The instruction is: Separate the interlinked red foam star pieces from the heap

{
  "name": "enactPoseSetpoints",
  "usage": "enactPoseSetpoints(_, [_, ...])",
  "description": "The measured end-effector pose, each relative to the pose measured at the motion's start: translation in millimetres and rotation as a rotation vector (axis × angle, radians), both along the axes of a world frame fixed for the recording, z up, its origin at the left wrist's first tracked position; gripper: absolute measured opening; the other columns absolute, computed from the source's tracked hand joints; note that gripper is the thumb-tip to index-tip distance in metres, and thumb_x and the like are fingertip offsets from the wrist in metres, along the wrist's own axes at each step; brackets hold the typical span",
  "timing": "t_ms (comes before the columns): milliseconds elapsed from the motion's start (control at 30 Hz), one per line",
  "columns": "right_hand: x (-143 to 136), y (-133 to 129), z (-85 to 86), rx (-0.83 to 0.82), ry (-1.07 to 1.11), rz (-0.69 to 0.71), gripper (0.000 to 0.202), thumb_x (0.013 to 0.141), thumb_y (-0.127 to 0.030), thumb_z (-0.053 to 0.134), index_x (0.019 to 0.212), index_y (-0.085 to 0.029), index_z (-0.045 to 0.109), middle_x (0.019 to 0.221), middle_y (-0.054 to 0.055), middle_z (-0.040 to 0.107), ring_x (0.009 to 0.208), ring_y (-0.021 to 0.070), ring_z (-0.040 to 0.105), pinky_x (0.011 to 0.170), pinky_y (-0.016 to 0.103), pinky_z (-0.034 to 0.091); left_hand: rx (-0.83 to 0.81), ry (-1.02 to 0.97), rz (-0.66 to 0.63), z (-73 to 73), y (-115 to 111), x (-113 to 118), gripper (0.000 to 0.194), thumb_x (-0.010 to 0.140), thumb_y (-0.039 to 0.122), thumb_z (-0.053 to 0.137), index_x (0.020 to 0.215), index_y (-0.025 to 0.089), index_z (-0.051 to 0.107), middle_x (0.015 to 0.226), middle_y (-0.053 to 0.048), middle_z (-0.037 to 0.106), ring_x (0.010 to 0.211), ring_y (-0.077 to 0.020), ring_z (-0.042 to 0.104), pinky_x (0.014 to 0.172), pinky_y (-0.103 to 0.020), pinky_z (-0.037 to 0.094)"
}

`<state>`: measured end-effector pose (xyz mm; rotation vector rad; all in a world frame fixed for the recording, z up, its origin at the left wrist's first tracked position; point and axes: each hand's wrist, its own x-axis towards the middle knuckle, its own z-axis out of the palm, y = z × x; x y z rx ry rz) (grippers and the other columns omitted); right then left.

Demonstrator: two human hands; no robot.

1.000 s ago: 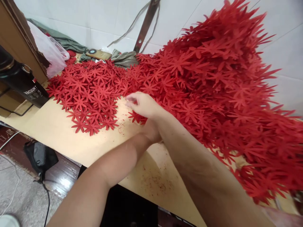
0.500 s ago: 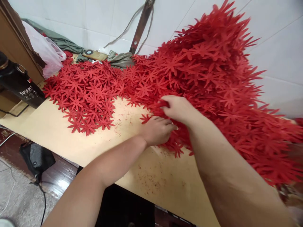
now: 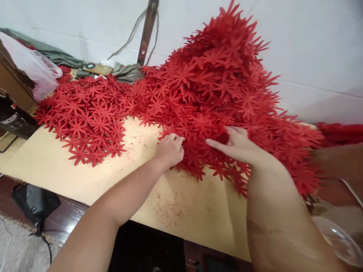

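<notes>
Now — left hand (image 3: 170,150) curled on red flower heap (image 3: 215,87) | right hand (image 3: 238,145) spread flat — touching it

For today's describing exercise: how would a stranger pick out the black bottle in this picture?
Start at the tan table and follow it to its far left edge. There, beside the flat spread of red flowers, lies the black bottle. It alone is dark and bears white lettering.

Matt red felt-like flowers (image 3: 215,87) lie heaped on a smooth, matt tan tabletop (image 3: 198,211) against glossy white wall (image 3: 306,45)
</notes>
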<state>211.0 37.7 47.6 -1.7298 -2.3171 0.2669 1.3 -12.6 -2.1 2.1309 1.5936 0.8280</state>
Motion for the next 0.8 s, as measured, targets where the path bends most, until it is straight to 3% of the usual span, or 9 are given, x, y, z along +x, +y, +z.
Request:
enactPoseSetpoints(33, [-14.7,-9.5,-2.4,-0.044,-0.017,-0.104,0.071,0.070,-0.057,0.061,0.124,-0.013,0.049,0.124,0.025,0.048,0.132,0.0409,0.036,0.107,0.056,0.034,-0.019,0.001,-0.017,0.1,1.4,0.0,0.033,0.085,0.018,0.044,0.113,0.012,0.060,0.114,-0.013,0.061,0.107,-0.0223,0.057,0.098,-0.036,0.045])
enactPoseSetpoints(67, [-29.5,-18.9,-4.8,-0.115,-0.017,-0.112,0.091,0.065,-0.057,0.066,0.137,-0.011,0.034,0.141,0.027,0.032,0.139,0.0404,0.026,0.110,0.054,0.032,-0.037,-0.007,-0.024,0.3,3.0,-0.1,0.032,0.085,0.016,0.044,0.112,0.011,0.060,0.113,-0.014,0.062,0.107,-0.0222,0.058,0.099,-0.036,0.045])
enactPoseSetpoints(133, [-55.4,-34.9,-9.3,-0.246,-0.026,-0.049,0.125,0.051,-0.059,0.076,0.147,-0.010,0.010,0.152,0.027,0.006,0.143,0.0409,0.017,0.111,0.052,0.032,-0.068,-0.059,-0.016,0.5,6.5,-0.7,0.032,0.084,0.013,0.043,0.111,0.011,0.060,0.114,-0.014,0.064,0.109,-0.0221,0.059,0.100,-0.036,0.045])
enactPoseSetpoints(167, [-65.4,-40.5,-11.2,-0.246,-0.039,-0.019,0.128,0.049,-0.057,0.078,0.148,-0.011,0.009,0.152,0.027,0.005,0.142,0.0430,0.018,0.109,0.053,0.034,-0.080,-0.101,-0.012,0.1,8.4,-1.1,0.033,0.083,0.011,0.042,0.110,0.011,0.060,0.115,-0.013,0.064,0.109,-0.0216,0.060,0.101,-0.035,0.045])
enactPoseSetpoints(267, [-81.5,-45.6,-13.2,-0.191,-0.110,-0.052,0.101,0.060,-0.049,0.072,0.143,-0.012,0.027,0.148,0.026,0.020,0.131,0.0434,0.039,0.099,0.052,0.042,-0.096,-0.241,-0.036,-3.1,13.2,-1.1,0.035,0.081,0.010,0.042,0.112,0.013,0.059,0.116,-0.011,0.066,0.108,-0.0192,0.061,0.101,-0.033,0.046])
enactPoseSetpoints(333, [-82.6,-41.1,-11.2,-0.130,-0.133,-0.078,0.066,0.072,-0.040,0.061,0.131,-0.013,0.045,0.138,0.022,0.039,0.113,0.0364,0.057,0.091,0.045,0.048,-0.086,-0.301,-0.090,-5.4,14.4,0.3,0.036,0.081,0.010,0.042,0.113,0.013,0.059,0.115,-0.010,0.067,0.107,-0.0190,0.062,0.100,-0.033,0.047])
enactPoseSetpoints(433, [-76.5,-29.2,-5.7,-0.054,-0.142,-0.091,0.038,0.078,-0.025,0.050,0.113,-0.016,0.059,0.120,0.016,0.056,0.093,0.0274,0.065,0.081,0.037,0.050,-0.016,-0.315,-0.148,-6.2,12.4,3.4,0.040,0.078,0.009,0.044,0.115,0.011,0.058,0.117,-0.012,0.065,0.110,-0.0196,0.060,0.103,-0.033,0.044])
enactPoseSetpoints(600, [-53.3,-9.9,14.4,0.044,-0.138,-0.146,0.035,0.078,-0.018,0.048,0.110,-0.014,0.064,0.108,0.014,0.066,0.101,0.0259,0.062,0.089,0.034,0.047,0.153,-0.302,-0.057,-1.8,7.4,3.9,0.041,0.077,0.010,0.047,0.117,0.012,0.056,0.124,-0.014,0.058,0.118,-0.0221,0.054,0.108,-0.038,0.040])
enactPoseSetpoints(800, [-5.3,24.9,59.3,0.309,0.064,-0.433,0.044,0.074,-0.016,0.056,0.118,-0.010,0.061,0.119,0.017,0.061,0.109,0.0241,0.059,0.095,0.034,0.042,0.128,-0.259,0.072,-2.9,10.9,1.8,0.036,0.075,0.011,0.049,0.109,0.013,0.060,0.113,-0.014,0.059,0.109,-0.0243,0.055,0.101,-0.041,0.044])
